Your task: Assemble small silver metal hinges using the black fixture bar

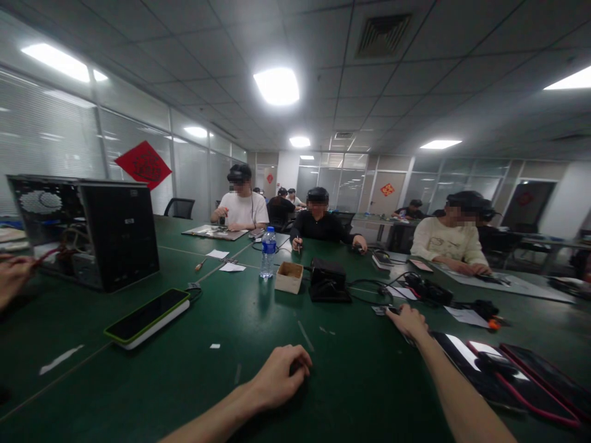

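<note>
My left hand (282, 374) rests on the dark green table (194, 369) with its fingers curled under, nothing showing in them. My right hand (408, 321) reaches forward and lies on the table, its fingers curled near a small dark object and some cables; I cannot make out whether it grips anything. Just right of my right forearm lie dark phones or tablets (489, 363), some with red cases.
A green-edged device (146, 317) lies to the left, with an open computer case (92, 231) behind it. A water bottle (268, 252), small cardboard box (289, 277) and black unit (327, 280) stand mid-table. Three people sit opposite; another person's hand (12, 277) shows at far left.
</note>
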